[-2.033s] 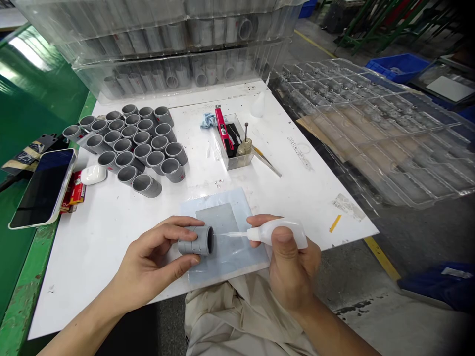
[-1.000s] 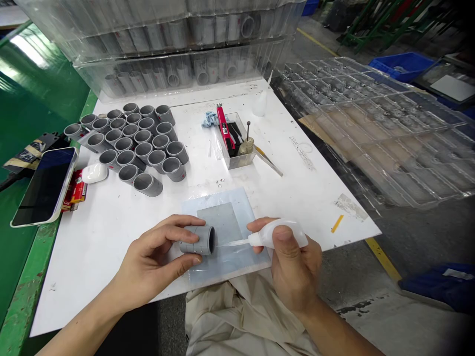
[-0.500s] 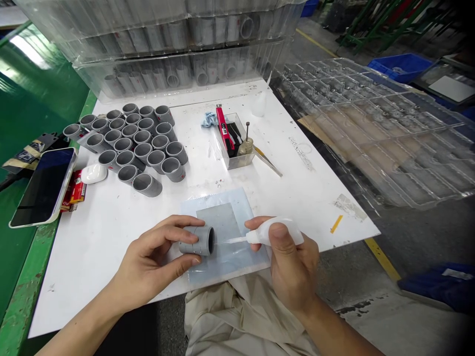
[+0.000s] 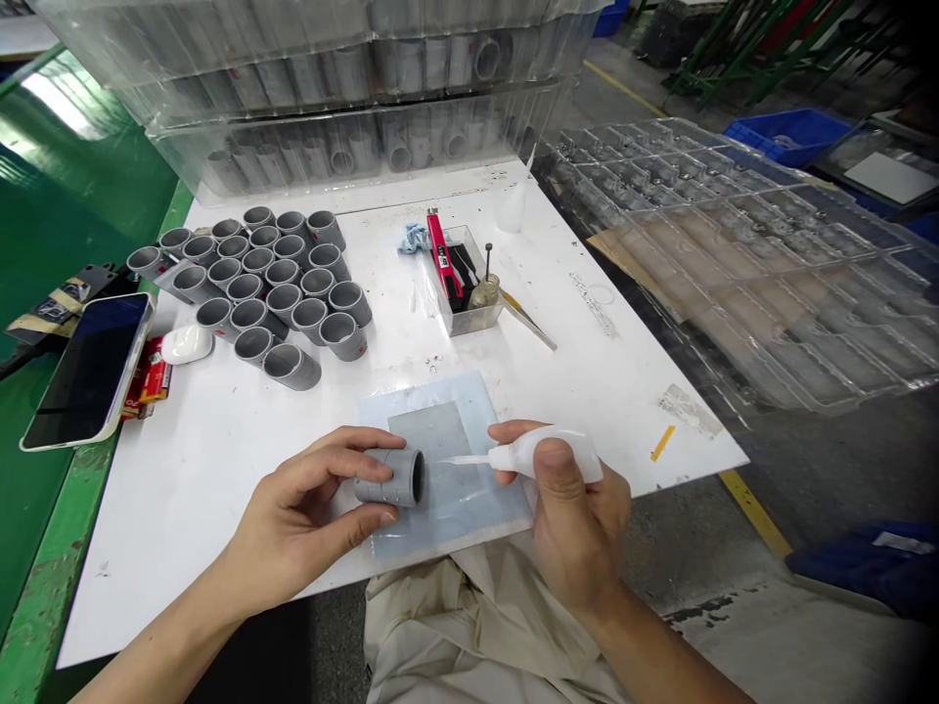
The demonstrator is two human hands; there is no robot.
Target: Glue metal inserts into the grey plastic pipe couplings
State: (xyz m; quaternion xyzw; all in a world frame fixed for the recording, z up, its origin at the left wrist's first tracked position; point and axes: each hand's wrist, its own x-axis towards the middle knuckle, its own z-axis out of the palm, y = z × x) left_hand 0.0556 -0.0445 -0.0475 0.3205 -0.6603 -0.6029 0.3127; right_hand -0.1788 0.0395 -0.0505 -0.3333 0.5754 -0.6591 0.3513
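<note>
Between the thumb and fingers of my left hand (image 4: 315, 499) is a short grey plastic tube (image 4: 392, 477), lying sideways with its open end toward the right. My right hand (image 4: 576, 518) is wrapped round a white squeeze bottle (image 4: 524, 456). The bottle's thin nozzle points left at the tube's opening, with a small gap between them. Under both lies a light blue sheet (image 4: 506, 508) with a grey rectangle on it, close to the table's front edge. Several more grey tubes (image 4: 283, 269) stand upright in a group at the left of the white table.
A small clear box (image 4: 473, 321) holds a red cutter (image 4: 444, 259) and a little jar (image 4: 485, 291); tweezers (image 4: 532, 326) lie beside it. Another white bottle (image 4: 512, 207) stands behind. Stacked clear trays (image 4: 352, 147) line the back. A phone (image 4: 88, 367) and white case (image 4: 186, 344) are left.
My right hand has tipped the squeeze bottle slightly, so its nozzle tip has risen and drawn back a little from the tube's opening. My left hand and the tube have stayed put.
</note>
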